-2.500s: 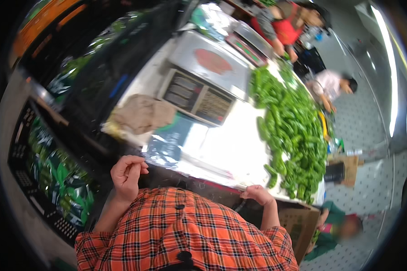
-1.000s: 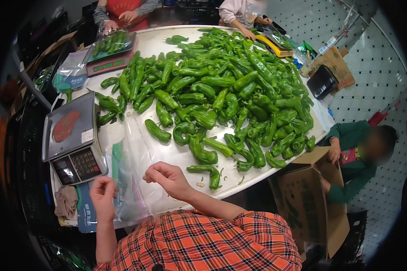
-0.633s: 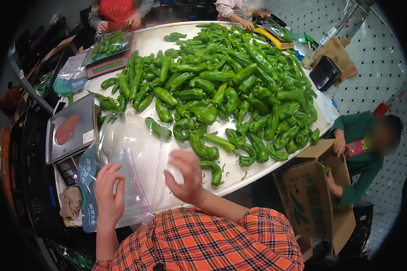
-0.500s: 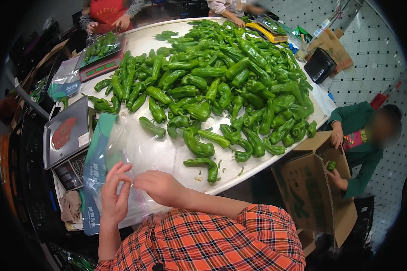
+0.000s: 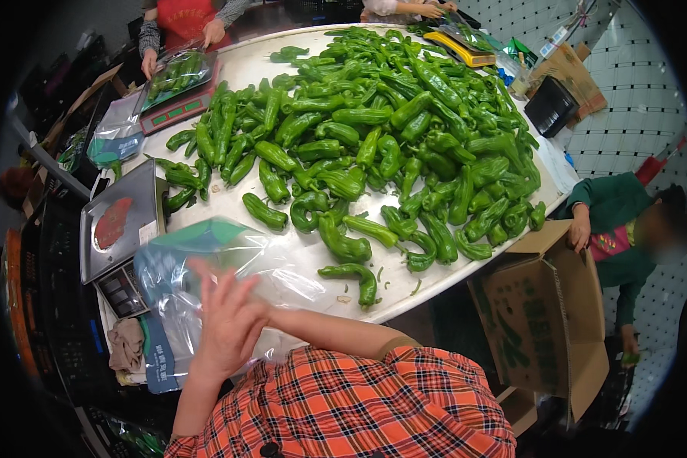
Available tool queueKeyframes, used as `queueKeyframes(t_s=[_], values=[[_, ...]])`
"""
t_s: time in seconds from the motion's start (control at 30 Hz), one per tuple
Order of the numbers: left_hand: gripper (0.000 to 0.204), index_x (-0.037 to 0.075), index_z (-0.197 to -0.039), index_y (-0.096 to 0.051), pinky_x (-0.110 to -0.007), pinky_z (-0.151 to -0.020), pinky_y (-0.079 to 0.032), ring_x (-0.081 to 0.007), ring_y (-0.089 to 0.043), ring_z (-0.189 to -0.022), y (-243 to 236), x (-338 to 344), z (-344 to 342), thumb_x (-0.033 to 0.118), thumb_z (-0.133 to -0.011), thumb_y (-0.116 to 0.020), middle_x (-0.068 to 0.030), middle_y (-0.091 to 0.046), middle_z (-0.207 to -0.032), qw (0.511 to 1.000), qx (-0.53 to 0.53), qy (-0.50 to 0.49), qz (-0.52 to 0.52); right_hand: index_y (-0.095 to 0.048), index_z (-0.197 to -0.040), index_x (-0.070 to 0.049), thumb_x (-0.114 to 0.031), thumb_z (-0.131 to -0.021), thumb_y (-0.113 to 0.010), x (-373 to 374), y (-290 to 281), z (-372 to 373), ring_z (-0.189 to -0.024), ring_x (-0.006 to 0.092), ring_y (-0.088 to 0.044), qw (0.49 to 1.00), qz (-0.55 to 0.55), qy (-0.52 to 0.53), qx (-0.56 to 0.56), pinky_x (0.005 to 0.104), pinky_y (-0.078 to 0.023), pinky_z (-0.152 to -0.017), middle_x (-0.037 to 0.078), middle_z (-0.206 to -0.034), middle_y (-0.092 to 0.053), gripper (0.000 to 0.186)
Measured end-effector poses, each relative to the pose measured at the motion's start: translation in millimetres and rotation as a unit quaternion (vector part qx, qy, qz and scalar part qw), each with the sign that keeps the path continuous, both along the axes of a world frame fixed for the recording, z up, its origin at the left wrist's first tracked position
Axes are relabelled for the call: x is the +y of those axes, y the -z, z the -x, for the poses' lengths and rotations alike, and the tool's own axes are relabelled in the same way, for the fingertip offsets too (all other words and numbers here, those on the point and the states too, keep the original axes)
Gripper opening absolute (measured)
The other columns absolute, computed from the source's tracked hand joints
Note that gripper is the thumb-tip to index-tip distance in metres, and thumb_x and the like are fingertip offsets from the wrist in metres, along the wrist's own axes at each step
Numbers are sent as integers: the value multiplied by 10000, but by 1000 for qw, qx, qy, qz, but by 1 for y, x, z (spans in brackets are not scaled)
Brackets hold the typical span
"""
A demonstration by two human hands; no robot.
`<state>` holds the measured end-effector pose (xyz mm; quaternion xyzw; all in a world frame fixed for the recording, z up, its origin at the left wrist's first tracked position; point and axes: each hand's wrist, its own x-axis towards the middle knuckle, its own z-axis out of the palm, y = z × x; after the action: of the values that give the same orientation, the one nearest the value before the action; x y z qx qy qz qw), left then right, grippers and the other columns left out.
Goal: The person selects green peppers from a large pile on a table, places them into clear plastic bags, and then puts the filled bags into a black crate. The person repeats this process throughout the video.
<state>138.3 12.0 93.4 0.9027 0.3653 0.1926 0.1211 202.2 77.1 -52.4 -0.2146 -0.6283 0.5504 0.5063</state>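
Note:
A clear plastic bag [image 5: 286, 263] with blue and teal print lies puffed out on the near left of the table, beside the scale. Over its near side my left hand [image 5: 225, 328] has its fingers stretched and apart, blurred at the tips. My right forearm [image 5: 336, 330] reaches in from the right, and my right hand is mostly hidden behind the left one, its fingers not readable. Just beyond the bag is a large heap of long green peppers [image 5: 366, 114]. One curved pepper [image 5: 362, 282] lies apart near the table's front edge.
A flat metal scale [image 5: 120, 221] and a crumpled cloth [image 5: 126, 343] stand at left. Beyond are a red scale [image 5: 179, 111] with bagged peppers and a yellow scale [image 5: 459, 49]. A cardboard box [image 5: 527, 328] stands at right by a co-worker [image 5: 614, 206]; others work at the far side.
The bag has spread out to the right and puffed up. My left hand has moved right, across my right hand. The co-worker's lower hand, holding a pepper, has left the box.

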Motion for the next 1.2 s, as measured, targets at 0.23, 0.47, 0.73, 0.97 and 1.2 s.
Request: queueKeyframes(t_s=[0.23, 0.47, 0.73, 0.97, 1.2], values=[[1032, 112, -1383, -151, -459, -1032, -214, -345, -215, -1301, 30, -7, 5, 293, -593, -789, -204, -147, -1420, 934, -285, -144, 157, -106, -1386, -14, -171, -800, -586, 23, -60, -6, -1315, 263, -202, 967, 31, 255, -8, 329, -181, -1059, 195, -1413, -201, 774], [482, 62, -1327, -311, -248, -806, -428, -122, -492, -1008, 68, 15, 23, 81, -875, -477, -77, -443, -1230, 816, -481, -233, 222, -178, -1386, -81, -125, -839, -525, 10, -36, 10, -927, 215, -507, 981, 57, 185, -20, 292, -462, -725, 159, -1338, -304, 650], [249, 36, -1120, -454, -139, -507, -255, 13, -315, -568, 110, 27, 89, 32, -874, -490, 69, -415, -718, 789, -512, -329, 86, -600, -1075, -98, -234, -793, -618, -42, -71, -120, -838, 267, -609, 968, -49, -173, -175, 343, -477, -746, 130, -996, -617, 313], [450, 41, -1200, -443, -157, -505, -209, 0, -250, -562, 102, 0, 86, -103, -779, -512, 85, -321, -692, 837, -401, -346, 137, -567, -1109, -120, -256, -635, -723, -32, -11, -278, -1055, 304, -465, 630, -49, 395, -667, 435, -399, -835, 116, -1167, -500, 517], [389, 58, -1120, -550, -165, -515, -247, -25, -288, -569, 101, -11, 88, -67, -752, -540, 68, -329, -673, 866, -318, -366, 123, -575, -1079, -146, -267, -636, -688, -13, -3, -278, -1077, 319, -418, 584, 14, 341, -736, 448, -407, -776, 115, -1210, -437, 473]])
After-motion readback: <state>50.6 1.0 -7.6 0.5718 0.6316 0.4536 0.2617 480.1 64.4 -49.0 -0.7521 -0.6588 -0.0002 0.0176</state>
